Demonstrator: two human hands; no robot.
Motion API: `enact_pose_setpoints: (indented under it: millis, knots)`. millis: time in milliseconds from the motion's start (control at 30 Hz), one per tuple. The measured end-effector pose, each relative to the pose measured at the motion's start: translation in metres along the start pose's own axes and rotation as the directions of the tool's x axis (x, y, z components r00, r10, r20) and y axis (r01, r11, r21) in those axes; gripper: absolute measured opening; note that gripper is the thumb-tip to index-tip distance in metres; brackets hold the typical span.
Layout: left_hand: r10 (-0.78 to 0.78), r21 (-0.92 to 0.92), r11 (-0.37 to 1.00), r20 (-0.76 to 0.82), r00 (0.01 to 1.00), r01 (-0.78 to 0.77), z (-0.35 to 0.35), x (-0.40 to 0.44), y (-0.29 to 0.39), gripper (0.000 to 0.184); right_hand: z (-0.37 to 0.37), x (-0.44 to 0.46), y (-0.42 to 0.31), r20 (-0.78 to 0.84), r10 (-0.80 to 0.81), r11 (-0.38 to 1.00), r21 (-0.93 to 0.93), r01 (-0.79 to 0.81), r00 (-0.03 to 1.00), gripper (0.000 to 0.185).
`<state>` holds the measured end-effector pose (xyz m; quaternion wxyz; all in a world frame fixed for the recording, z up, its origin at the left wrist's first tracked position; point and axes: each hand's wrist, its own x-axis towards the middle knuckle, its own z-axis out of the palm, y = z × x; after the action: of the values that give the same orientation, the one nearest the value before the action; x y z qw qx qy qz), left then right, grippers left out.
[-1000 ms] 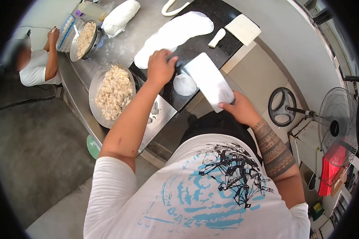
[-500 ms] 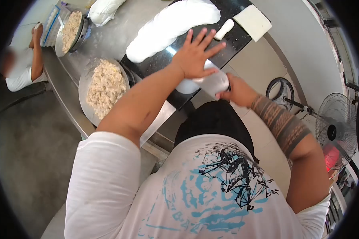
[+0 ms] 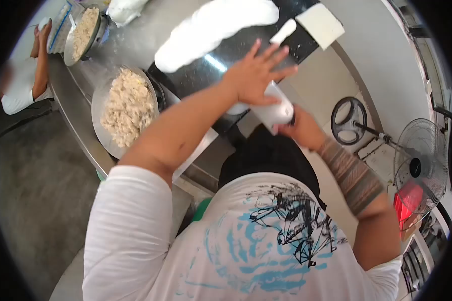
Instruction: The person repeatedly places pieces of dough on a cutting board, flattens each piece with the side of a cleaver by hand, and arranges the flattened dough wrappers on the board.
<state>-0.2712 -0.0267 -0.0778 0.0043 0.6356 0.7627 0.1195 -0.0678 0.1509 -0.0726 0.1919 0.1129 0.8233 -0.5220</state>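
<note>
Left hand shifted onto the flat tool's side

Head view: the left hand [image 3: 253,75], carried from beside the white roll [image 3: 216,32], is spread open over the flat tool [image 3: 277,114], contact unclear; the tool's near end is gripped by the right hand [image 3: 306,130].

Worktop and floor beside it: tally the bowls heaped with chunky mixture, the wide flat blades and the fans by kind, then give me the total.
Heaped bowls: 2 (near bowl, far bowl)
Blades: 1 (wide flat blade, held in the right hand)
Fans: 1 (fan on a pole)
Total: 4
</note>
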Motion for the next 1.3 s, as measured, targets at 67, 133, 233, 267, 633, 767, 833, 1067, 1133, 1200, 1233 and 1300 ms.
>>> enact_pose_setpoints:
  millis: [67, 133, 233, 267, 633, 767, 833, 1067, 1133, 1200, 1233, 1300]
  knots:
    - [-0.073, 0.048, 0.996, -0.135, 0.988, 0.08, 0.002, 0.013, -0.023, 0.095, -0.033, 0.027, -0.013, 0.015, -0.067, 0.987, -0.145, 0.069, 0.998, 0.062]
    - [-0.097, 0.125, 0.985, -0.171, 0.981, 0.119, -0.007, 0.012, -0.038, 0.096, -0.05, 0.044, -0.044, 0.063, -0.045, 0.954, -0.292, 0.062, 0.997, 0.063]
    - [-0.044, 0.088, 0.994, -0.18, 0.983, 0.061, -0.024, -0.001, -0.047, 0.097, -0.041, 0.048, -0.06, 0.076, 0.043, 0.961, -0.276, -0.02, 0.996, 0.063]
    - [-0.025, 0.064, 0.997, -0.157, 0.987, 0.035, -0.03, -0.01, -0.041, 0.097, -0.025, 0.035, -0.055, 0.099, 0.071, 0.984, -0.167, -0.054, 0.993, 0.063]
    - [-0.064, 0.25, 0.961, -0.222, 0.973, 0.12, -0.007, 0.017, -0.036, 0.074, -0.058, 0.059, -0.017, 0.092, -0.098, 0.953, -0.278, 0.12, 0.991, 0.057]
    - [-0.383, -0.003, 0.921, -0.192, 0.904, 0.389, -0.006, 0.01, -0.051, 0.076, -0.061, 0.053, -0.05, 0.022, -0.027, 0.953, -0.302, 0.032, 0.999, 0.054]
    - [-0.621, -0.09, 0.783, -0.057, 0.781, 0.616, -0.029, 0.007, -0.039, 0.056, -0.037, 0.022, -0.026, -0.044, -0.028, 0.995, -0.093, 0.024, 0.999, 0.051]
    - [-0.641, -0.321, 0.639, 0.28, 0.715, 0.699, -0.047, -0.064, 0.0, 0.032, -0.03, -0.077, -0.028, 0.182, 0.177, 0.955, -0.271, -0.123, 0.967, 0.051]
    - [-0.735, -0.466, 0.525, 0.174, 0.655, 0.713, -0.032, -0.081, -0.006, 0.024, -0.039, -0.055, 0.002, -0.037, 0.036, 0.983, -0.178, -0.043, 0.999, 0.05]
    - [-0.807, -0.618, 0.279, 0.264, 0.528, 0.735, -0.037, -0.087, 0.001, 0.027, -0.042, -0.027, 0.003, -0.16, 0.092, 0.993, -0.055, -0.102, 0.983, 0.05]
    - [-0.82, -0.672, 0.203, 0.281, 0.499, 0.712, -0.038, -0.089, 0.003, 0.028, -0.033, -0.01, -0.016, -0.159, 0.207, 0.978, 0.029, -0.205, 0.965, 0.05]
    - [-0.835, -0.765, 0.045, 0.324, 0.445, 0.642, -0.036, -0.089, 0.009, 0.03, 0.002, 0.005, -0.058, -0.099, 0.347, 0.932, 0.149, -0.331, 0.933, 0.054]
